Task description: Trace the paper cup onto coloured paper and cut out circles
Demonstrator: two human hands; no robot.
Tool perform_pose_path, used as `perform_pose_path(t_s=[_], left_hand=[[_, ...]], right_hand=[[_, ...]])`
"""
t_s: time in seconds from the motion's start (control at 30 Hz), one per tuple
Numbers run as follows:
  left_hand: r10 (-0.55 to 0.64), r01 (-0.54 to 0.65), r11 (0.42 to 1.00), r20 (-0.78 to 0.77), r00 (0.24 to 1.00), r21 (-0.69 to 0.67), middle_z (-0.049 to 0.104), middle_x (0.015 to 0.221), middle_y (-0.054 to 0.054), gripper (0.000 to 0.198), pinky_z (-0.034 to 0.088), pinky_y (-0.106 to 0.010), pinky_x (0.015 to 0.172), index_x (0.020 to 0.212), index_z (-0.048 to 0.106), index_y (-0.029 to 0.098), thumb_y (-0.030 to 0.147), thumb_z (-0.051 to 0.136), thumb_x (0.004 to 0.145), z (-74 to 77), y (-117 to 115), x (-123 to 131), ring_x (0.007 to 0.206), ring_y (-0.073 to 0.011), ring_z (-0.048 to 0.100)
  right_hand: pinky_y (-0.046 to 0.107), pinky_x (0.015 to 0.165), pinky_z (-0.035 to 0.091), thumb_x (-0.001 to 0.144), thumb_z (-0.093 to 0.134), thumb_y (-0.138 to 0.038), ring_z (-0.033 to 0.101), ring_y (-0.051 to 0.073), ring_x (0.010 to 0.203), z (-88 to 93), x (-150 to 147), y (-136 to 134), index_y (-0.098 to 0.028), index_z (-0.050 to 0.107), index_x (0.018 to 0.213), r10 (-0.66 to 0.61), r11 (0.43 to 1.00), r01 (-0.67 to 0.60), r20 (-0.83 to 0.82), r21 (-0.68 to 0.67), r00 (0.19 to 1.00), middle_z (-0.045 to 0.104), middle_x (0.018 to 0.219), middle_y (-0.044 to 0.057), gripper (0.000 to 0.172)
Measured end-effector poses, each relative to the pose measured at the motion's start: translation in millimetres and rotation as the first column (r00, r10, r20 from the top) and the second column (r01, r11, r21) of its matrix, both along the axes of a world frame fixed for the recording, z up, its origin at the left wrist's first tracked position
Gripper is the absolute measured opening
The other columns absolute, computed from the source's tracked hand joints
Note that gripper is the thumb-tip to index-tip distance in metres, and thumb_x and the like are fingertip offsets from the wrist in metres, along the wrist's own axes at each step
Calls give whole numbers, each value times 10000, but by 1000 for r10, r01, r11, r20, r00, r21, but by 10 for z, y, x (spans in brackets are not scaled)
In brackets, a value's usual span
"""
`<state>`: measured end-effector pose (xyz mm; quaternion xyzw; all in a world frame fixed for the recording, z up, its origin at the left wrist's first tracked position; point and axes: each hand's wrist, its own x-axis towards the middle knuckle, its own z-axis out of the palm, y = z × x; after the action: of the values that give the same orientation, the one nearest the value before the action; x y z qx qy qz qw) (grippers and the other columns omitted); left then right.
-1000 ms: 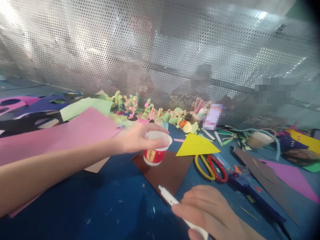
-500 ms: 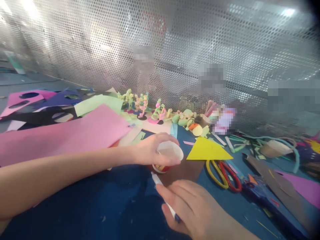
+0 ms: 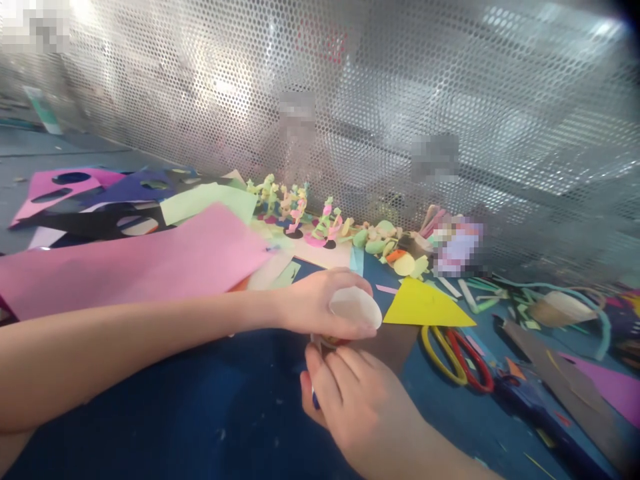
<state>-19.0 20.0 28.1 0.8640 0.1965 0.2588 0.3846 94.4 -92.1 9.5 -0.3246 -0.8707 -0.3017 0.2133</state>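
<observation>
A white paper cup [image 3: 356, 308] sits at the middle, its open mouth facing up and tilted toward the viewer. The left hand [image 3: 323, 303] grips it, thumb and fingers curled around its rim. Just below the cup, the right hand [image 3: 363, 400] is closed around a mostly hidden pen [image 3: 315, 399]. Brown paper [image 3: 397, 343] shows beside the cup; yellow paper [image 3: 427, 303] and scissors [image 3: 457, 360] lie to its right. If the left hand's hold loosened, the cup could twist under pressure, making the pen skid along its curved wall.
</observation>
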Motion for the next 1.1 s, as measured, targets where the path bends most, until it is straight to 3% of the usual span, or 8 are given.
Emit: perform_pose_path(t_s=[0.3, 0.47, 1.1], left_hand=[[1, -1, 1000, -22, 1000, 6, 581, 1090, -46, 447, 445, -347, 876, 1065, 581, 230, 465, 675, 696, 11, -8, -6, 986, -222, 564], [6, -6, 1000, -34, 999, 9, 585, 1068, -43, 441, 450, -347, 859, 1061, 591, 230, 464, 675, 696, 26, -10, -4, 957, -220, 571], [48, -47, 999, -69, 996, 13, 576, 1086, -26, 415, 449, -300, 836, 1058, 581, 243, 450, 668, 709, 60, -53, 5, 964, -200, 564]], right_hand=[[352, 447, 500, 769, 530, -76, 623, 256, 549, -74, -195, -29, 18, 703, 880, -106, 994, 106, 25, 18, 994, 702, 692, 185, 226], [317, 384, 452, 766, 516, -59, 587, 224, 470, -80, -238, -44, 37, 712, 851, -139, 990, 140, -34, 17, 990, 680, 625, 182, 233], [264, 294, 384, 754, 563, -80, 515, 165, 371, -1, 141, -212, 13, 714, 806, 68, 998, -68, 5, 7, 998, 596, 470, 73, 185]])
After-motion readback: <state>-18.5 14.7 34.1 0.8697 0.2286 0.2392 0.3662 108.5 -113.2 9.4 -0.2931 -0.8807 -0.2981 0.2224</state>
